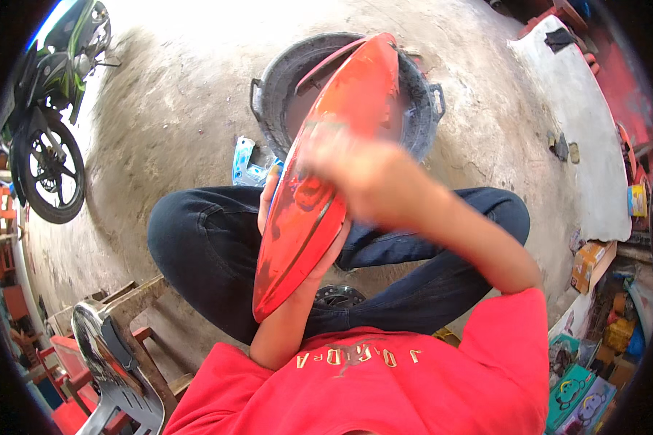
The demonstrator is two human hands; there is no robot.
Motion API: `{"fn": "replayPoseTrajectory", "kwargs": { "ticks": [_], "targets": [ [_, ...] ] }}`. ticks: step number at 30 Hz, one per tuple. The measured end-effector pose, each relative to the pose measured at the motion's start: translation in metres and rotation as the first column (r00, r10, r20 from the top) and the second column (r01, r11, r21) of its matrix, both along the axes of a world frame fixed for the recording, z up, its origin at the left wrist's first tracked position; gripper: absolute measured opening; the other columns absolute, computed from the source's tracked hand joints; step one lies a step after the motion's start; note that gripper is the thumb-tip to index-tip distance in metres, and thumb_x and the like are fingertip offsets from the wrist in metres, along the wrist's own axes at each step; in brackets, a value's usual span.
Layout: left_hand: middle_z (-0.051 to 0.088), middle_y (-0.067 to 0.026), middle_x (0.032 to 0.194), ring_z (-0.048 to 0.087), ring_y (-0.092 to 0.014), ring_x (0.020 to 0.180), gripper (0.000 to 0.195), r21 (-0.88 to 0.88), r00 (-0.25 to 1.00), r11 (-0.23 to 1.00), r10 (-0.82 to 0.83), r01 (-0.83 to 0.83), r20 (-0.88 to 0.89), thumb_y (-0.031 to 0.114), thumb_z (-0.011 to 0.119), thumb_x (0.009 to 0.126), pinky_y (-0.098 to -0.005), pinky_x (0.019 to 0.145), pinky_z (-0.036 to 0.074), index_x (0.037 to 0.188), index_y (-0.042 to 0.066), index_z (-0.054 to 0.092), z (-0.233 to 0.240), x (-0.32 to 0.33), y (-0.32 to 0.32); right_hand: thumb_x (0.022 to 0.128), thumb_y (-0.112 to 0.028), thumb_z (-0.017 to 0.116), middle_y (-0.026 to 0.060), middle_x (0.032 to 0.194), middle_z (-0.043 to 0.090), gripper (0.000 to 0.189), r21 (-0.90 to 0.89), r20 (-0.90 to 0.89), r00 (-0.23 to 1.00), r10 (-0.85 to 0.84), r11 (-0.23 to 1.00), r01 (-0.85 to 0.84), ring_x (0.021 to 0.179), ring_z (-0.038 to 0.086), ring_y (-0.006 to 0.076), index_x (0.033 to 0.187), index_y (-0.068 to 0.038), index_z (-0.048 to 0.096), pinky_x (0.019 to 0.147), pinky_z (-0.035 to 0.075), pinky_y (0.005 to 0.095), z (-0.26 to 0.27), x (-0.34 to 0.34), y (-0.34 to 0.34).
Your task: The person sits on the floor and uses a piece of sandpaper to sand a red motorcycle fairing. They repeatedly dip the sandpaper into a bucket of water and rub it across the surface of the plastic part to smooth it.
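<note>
A long red body panel (305, 239), apparently plastic from a motorcycle, is held up at a slant, its surface wet and smeared. My left hand (329, 253) supports it from beneath, with fingers showing at its left edge and the palm at its right. Blurred by motion, my right hand (359, 171) is on the panel's upper face; whether it holds something small is hidden. Under the panel's far end stands a black two-handled tub (269, 117) with murky liquid and another red piece (326, 65) leaning inside.
A blue-and-white patterned piece (243, 160) lies beside the tub on the concrete floor. A motorcycle (54, 147) stands at the left. A plastic chair (125, 375) and wooden frame are near lower left. At right are a whitish sheet (582, 136) and cardboard box (587, 266).
</note>
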State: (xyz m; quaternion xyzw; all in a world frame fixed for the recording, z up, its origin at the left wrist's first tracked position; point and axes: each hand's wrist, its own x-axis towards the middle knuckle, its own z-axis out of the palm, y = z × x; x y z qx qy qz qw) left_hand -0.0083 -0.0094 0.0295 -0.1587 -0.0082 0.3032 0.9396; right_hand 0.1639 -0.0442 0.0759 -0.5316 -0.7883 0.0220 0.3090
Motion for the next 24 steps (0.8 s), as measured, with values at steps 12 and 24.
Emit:
{"fn": "replayPoseTrajectory", "kwargs": {
  "ticks": [12, 24],
  "targets": [
    [0.059, -0.0132, 0.145, 0.053, -0.027, 0.137, 0.054, 0.066, 0.942, 0.998, 0.034, -0.013, -0.334, 0.044, 0.055, 0.103, -0.0509, 0.12, 0.036, 0.143, 0.01, 0.056, 0.014, -0.001, -0.002, 0.092, -0.014, 0.059, 0.0199, 0.122, 0.071, 0.032, -0.024, -0.055, 0.99, -0.126, 0.992, 0.125, 0.116, 0.069, 0.0332, 0.12, -0.001, 0.068, 0.102, 0.054, 0.0434, -0.011, 0.019, 0.01],
    [0.053, -0.0168, 0.152, 0.049, -0.035, 0.142, 0.056, -0.017, 1.0, 1.0, -0.009, 0.009, 0.018, 0.045, 0.051, 0.105, -0.0534, 0.126, 0.027, 0.143, 0.004, 0.054, -0.01, -0.008, 0.007, 0.094, -0.01, 0.059, 0.0183, 0.13, 0.068, 0.033, -0.111, 0.01, 0.991, 0.13, 0.986, -0.128, 0.129, 0.062, 0.0291, 0.125, -0.001, 0.066, 0.113, 0.046, 0.0446, 0.0, 0.008, 0.02]
  ]
}}
